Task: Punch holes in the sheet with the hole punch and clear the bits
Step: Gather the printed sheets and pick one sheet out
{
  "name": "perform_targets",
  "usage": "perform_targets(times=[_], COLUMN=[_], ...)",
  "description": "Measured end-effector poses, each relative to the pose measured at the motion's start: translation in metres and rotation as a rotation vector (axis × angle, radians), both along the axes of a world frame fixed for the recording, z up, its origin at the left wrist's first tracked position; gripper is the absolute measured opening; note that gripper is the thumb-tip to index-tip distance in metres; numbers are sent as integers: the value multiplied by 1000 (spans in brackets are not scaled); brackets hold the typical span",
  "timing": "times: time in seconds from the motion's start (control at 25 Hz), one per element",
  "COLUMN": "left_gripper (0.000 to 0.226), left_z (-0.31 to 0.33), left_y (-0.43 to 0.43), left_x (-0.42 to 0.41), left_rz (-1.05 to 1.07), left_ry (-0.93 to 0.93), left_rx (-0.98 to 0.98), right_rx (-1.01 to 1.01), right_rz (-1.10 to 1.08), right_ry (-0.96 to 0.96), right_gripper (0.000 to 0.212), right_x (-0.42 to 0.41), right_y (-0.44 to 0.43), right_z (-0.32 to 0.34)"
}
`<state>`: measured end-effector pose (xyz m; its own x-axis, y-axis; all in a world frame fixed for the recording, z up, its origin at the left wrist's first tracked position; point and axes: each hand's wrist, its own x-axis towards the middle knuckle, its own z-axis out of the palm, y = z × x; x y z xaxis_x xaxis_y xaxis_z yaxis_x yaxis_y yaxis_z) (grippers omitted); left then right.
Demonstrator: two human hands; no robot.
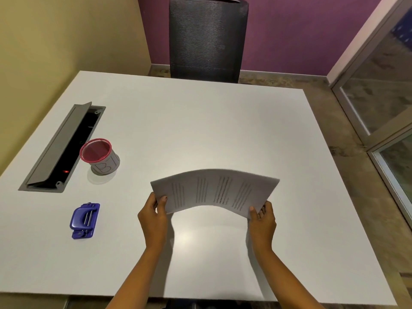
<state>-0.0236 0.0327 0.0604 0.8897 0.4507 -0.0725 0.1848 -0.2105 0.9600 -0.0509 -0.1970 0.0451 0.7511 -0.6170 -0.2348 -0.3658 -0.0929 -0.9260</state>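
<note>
So both hands were up w/ the printed sheet point(214, 190) held above the white table point(200, 121), near the front edge, roughly center-right. Left hand point(153, 216) pinched the sheet's left short edge, thumb on top, fingers under. Right hand point(262, 219) pinched the right short edge the same way, thumb on the printed face. Sheet was bowed upward in the middle, arching between the two grips, not touching the tabletop; its shadow fell on the table below. Text blocks on it ran in columns, slightly blurred, couldn't read them.

Blue hole punch point(85, 220) sat on the table well left of the left hand, untouched, handle up. Behind it, further back, a red mesh pen cup point(99, 156) w/ a grey paper wrap around its lower part, some marking on the wrap. Just left of the cup, a grey cable tray point(60, 150) recessed in the tabletop, lid propped open, small red light inside. Black mesh chair point(207, 39) stood at the far side of the table, against a purple wall point(289, 30). Glass partition point(383, 97) on the right.
</note>
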Motion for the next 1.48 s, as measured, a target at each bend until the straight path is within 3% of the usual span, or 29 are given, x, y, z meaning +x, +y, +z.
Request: perform_targets(times=[0.28, 0.48, 0.68, 0.84, 0.96, 1.08, 1.2, 1.32, 1.36, 1.48], left_gripper=[20, 32, 33, 28, 19, 11, 10, 11, 14, 21], left_z=[52, 99, 128, 134, 129, 121, 110, 100, 96, 78], left_y=[10, 17, 11, 9, 12, 15, 14, 3, -2, -22], left_x=[20, 33, 42, 41, 38, 38, 40, 37, 36, 28], left_rz=[37, -115, -207, -107, 11, 92, 132, 150, 145, 112], left_ry=[-180, -381, -469, -435, -359, -268, -183, -123, -101, 5], left_rx=[332, 641, 760, 582, 422, 266, 96, -166, -245, -447], right_rx=[-195, -426, -450, -426, -326, -129, 202, 725, 817, 771], right_rz=[-105, 205, 470, 256, 34, -14, 69, 123, 162, 233], right_ry=[-239, -435, -450, -464, -378, -278, -115, -194, -237, -282], right_gripper=[49, 49, 47, 58, 80, 89, 76, 77, 74, 45], right_x=[9, 20, 34, 38, 40, 38, 36, 35, 36, 40], right_y=[4, 8, 9, 7, 0, -4, 1, 9, 14, 26], right_z=[33, 76, 93, 85, 71, 61, 54, 54, 57, 65])
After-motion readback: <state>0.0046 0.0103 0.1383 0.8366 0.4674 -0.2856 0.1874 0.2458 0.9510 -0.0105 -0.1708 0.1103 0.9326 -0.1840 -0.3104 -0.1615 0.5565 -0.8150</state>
